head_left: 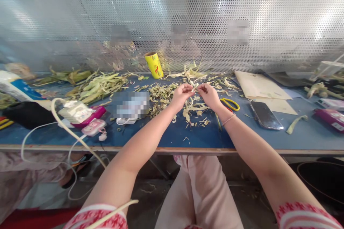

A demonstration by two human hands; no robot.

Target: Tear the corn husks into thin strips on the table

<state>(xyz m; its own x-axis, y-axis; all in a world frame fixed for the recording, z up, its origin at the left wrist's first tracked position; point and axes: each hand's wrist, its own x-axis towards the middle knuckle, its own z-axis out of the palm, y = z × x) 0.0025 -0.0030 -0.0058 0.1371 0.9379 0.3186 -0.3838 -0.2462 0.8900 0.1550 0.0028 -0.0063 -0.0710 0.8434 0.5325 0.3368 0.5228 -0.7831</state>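
Over the middle of the blue table, my left hand (184, 94) and my right hand (208, 94) come close together. Between them is a small pale strip of dried plant (195, 88), pinched by the fingertips of both. Beneath and around my hands lie pale curled plant scraps (194, 108). A pile of short greenish pieces (161, 96) spreads to the left of my left hand. Yellow-handled scissors (234, 104) lie beside my right wrist, partly hidden by it.
A yellow tube (154, 65) stands tilted near the perforated metal screen (209, 14). Long leafy strips (100, 86) are heaped at left, behind a power strip (76, 111) with cables. A phone (266, 115) and brown cardboard (259, 85) lie at right.
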